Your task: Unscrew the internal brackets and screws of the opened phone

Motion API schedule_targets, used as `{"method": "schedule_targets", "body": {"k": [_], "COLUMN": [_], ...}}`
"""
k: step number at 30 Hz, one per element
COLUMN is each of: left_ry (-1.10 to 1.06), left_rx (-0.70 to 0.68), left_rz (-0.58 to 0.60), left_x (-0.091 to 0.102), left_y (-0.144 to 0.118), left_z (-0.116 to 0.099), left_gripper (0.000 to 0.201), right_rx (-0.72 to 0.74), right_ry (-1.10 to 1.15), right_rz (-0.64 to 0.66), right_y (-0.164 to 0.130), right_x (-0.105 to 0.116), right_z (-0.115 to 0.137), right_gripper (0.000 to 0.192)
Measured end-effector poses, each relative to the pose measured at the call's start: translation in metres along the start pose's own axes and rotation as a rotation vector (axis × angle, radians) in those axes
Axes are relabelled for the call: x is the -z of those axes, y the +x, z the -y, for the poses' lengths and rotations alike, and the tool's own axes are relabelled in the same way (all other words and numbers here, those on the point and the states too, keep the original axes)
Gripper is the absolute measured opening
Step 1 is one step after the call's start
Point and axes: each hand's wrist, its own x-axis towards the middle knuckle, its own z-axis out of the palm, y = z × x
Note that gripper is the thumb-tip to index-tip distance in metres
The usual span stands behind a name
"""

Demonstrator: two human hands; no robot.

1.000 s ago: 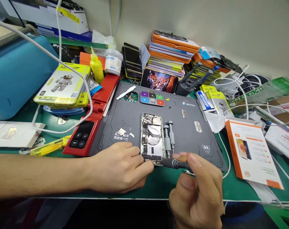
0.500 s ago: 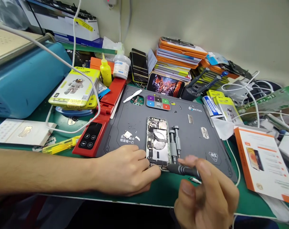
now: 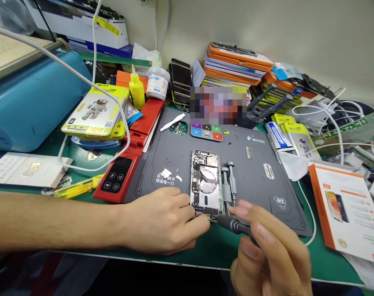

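An opened phone [image 3: 207, 181] with its inner parts bare lies on a dark grey work mat [image 3: 181, 154]. My left hand [image 3: 168, 220] is closed at the phone's lower left corner, its thumb and fingers gripping the near end. In my right hand [image 3: 273, 250] is a dark grey screwdriver [image 3: 233, 225], held between thumb and fingers with the forefinger raised along it. The screwdriver's front end reaches the phone's lower right edge; its tip is hard to see. Two more grey screwdrivers [image 3: 226, 187] lie side by side just right of the phone.
A coloured screw tray [image 3: 206, 132], a white pry tool [image 3: 172, 122] and small loose parts [image 3: 166, 173] lie on the mat. Left are a red device [image 3: 117, 181] and a yellow cutter [image 3: 77, 187]. A white and orange box [image 3: 344, 209] stands right. White cables cross both sides.
My right hand has shifted slightly right and down, and the screwdriver is tilted more steeply. My left hand stays on the phone. The view has moved a little.
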Motion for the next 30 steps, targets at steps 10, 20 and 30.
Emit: {"method": "schedule_targets", "body": {"k": [10, 20, 30], "left_ry": [0.007, 0.006, 0.033], "left_rx": [0.004, 0.001, -0.013], "left_rz": [0.009, 0.004, 0.024], "left_x": [0.001, -0.001, -0.001], "left_y": [0.000, -0.001, -0.001], "left_z": [0.000, 0.000, 0.000], "left_gripper": [0.010, 0.010, 0.008], "right_rx": [0.052, -0.117, -0.122], "right_ry": [0.016, 0.069, 0.111], "right_rz": [-0.046, 0.004, 0.006], "right_y": [0.000, 0.003, 0.000], "right_x": [-0.002, 0.003, 0.005], "right_z": [-0.009, 0.003, -0.001], "right_gripper": [0.050, 0.074, 0.062]}}
